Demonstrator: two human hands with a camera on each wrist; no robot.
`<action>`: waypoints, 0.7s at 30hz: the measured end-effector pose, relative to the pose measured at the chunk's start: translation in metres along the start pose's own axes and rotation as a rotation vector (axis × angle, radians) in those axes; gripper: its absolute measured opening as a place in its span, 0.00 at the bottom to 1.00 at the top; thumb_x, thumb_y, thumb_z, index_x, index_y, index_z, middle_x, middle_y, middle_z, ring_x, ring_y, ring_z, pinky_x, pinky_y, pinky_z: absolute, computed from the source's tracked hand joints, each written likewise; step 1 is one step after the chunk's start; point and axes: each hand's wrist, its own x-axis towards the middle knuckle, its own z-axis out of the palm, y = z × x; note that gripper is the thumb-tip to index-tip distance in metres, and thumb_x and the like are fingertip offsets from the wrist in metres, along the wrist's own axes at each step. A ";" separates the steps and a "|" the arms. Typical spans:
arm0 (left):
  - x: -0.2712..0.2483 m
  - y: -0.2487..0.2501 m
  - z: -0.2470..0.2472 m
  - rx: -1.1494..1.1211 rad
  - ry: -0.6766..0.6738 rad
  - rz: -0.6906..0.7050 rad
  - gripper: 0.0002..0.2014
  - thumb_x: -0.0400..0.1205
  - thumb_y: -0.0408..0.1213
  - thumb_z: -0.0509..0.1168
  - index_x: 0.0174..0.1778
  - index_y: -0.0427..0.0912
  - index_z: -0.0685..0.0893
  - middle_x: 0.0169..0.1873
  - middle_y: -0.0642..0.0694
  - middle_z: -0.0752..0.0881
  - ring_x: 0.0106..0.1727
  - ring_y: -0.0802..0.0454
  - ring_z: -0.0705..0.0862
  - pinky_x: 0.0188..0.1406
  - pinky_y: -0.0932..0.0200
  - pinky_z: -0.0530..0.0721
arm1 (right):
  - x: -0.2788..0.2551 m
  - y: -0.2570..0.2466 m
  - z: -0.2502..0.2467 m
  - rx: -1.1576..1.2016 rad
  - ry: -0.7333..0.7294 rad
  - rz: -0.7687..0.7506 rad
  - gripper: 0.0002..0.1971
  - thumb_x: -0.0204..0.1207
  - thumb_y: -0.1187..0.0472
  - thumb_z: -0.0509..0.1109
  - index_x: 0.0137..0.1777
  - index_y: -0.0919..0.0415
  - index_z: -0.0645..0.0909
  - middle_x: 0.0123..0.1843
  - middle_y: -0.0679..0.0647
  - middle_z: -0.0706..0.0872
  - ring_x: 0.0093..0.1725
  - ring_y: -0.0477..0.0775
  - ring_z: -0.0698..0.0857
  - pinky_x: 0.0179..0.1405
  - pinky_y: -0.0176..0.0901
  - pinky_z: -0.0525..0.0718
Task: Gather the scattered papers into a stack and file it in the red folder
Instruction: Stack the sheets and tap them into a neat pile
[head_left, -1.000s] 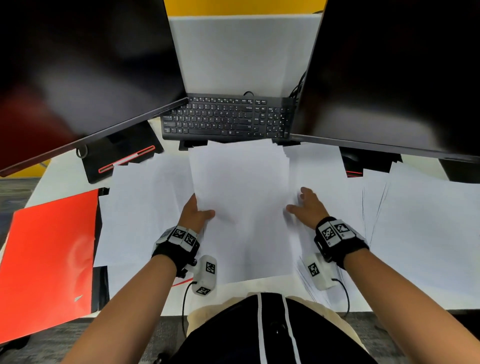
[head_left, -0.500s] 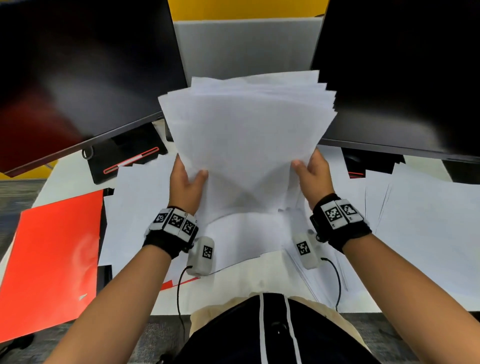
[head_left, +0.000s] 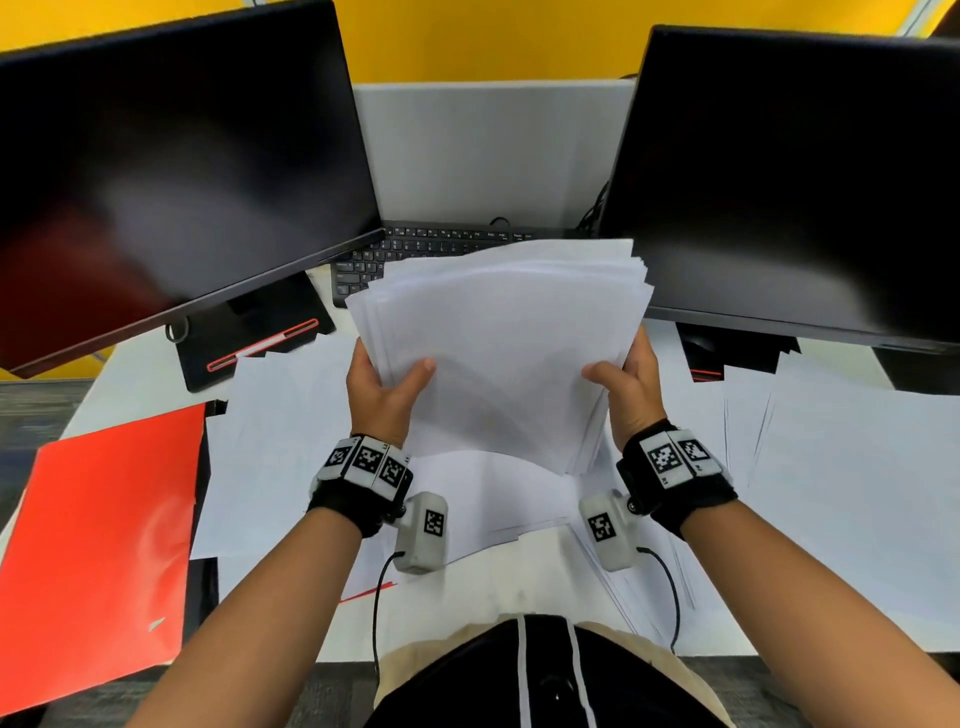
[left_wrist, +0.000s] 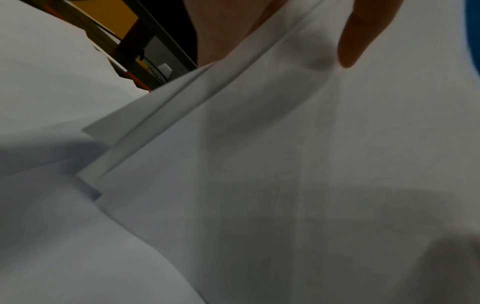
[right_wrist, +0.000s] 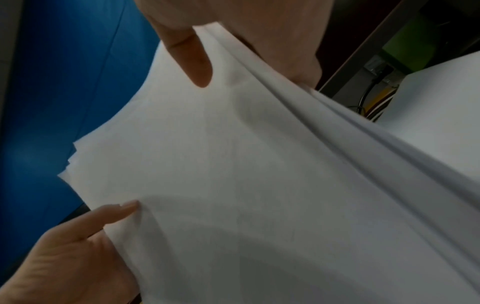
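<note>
A loose stack of white papers (head_left: 501, 348) is held upright above the desk, its sheets fanned unevenly at the top. My left hand (head_left: 387, 387) grips its left edge, thumb across the front. My right hand (head_left: 623, 387) grips its right edge the same way. The left wrist view shows the stack (left_wrist: 259, 164) close up with my thumb on it. In the right wrist view the stack (right_wrist: 233, 154) sits between my right thumb and my left hand (right_wrist: 64, 251). More white sheets (head_left: 280, 441) lie scattered on the desk. The red folder (head_left: 98, 545) lies shut at the desk's left edge.
Two dark monitors (head_left: 171, 182) (head_left: 789, 176) stand at the back, a black keyboard (head_left: 415, 249) between them. More loose sheets (head_left: 841, 467) cover the desk's right side. A black monitor base (head_left: 249, 338) sits behind the left sheets.
Both hands lifted the sheets off the desk and stood them up as a stack. Since half a second ago the stack has dropped lower and its sheets sit closer together.
</note>
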 end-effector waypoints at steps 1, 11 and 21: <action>0.000 0.000 0.001 -0.007 -0.012 -0.011 0.22 0.65 0.33 0.75 0.54 0.51 0.80 0.48 0.51 0.88 0.46 0.62 0.89 0.47 0.60 0.88 | -0.001 0.001 0.001 -0.005 0.005 0.001 0.30 0.57 0.73 0.62 0.64 0.60 0.73 0.50 0.52 0.85 0.47 0.46 0.85 0.43 0.33 0.83; 0.000 -0.003 0.006 -0.002 -0.090 -0.046 0.17 0.63 0.26 0.68 0.46 0.47 0.83 0.34 0.58 0.91 0.38 0.61 0.88 0.41 0.62 0.88 | 0.002 -0.008 0.006 -0.016 -0.003 -0.111 0.34 0.60 0.74 0.62 0.69 0.57 0.63 0.60 0.55 0.79 0.58 0.52 0.81 0.60 0.49 0.82; 0.001 0.006 -0.002 0.011 -0.141 -0.137 0.16 0.62 0.23 0.59 0.41 0.38 0.85 0.28 0.57 0.90 0.33 0.62 0.88 0.35 0.69 0.85 | 0.019 -0.023 -0.010 -0.088 -0.123 0.052 0.32 0.61 0.70 0.66 0.69 0.63 0.71 0.53 0.50 0.86 0.49 0.40 0.87 0.48 0.32 0.83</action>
